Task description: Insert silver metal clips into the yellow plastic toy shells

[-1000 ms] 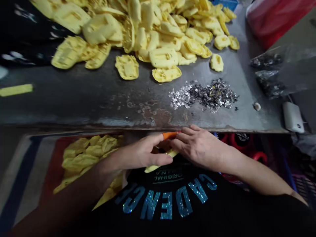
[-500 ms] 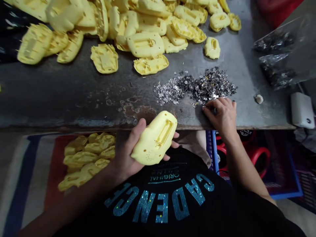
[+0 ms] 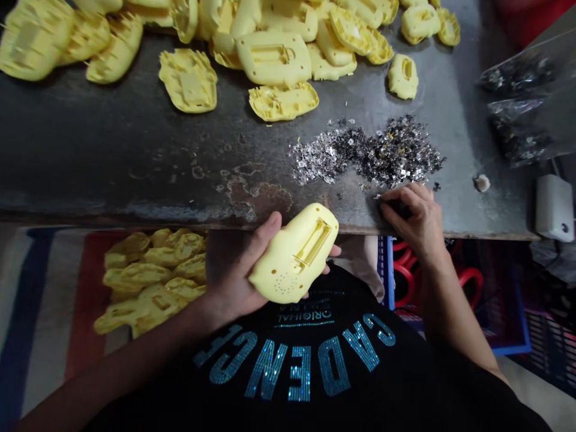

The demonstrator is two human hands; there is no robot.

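Note:
My left hand (image 3: 243, 282) grips a yellow plastic shell (image 3: 288, 258) in front of my shirt, just off the table's front edge. A rectangular recess like a battery slot, screw holes and a cluster of small holes show on its upward face. At the near side of a heap of small shiny metal pieces (image 3: 369, 153), my right hand (image 3: 416, 213) is pinched at the tabletop. A tiny metal piece seems to be at its fingertips, but its exact shape is too small to make out.
More yellow shells (image 3: 274, 57) are piled along the back of the metal table (image 3: 112, 150). Bags of metal parts (image 3: 522, 129) and a white box (image 3: 554, 207) stand at right. Below are shells on a striped sheet (image 3: 153, 279) and a blue crate (image 3: 508, 351) with red rings.
The view has shifted, so the table things sit differently in the picture. My left hand still holds the shell, and my right hand stays pinched by the heap's near edge.

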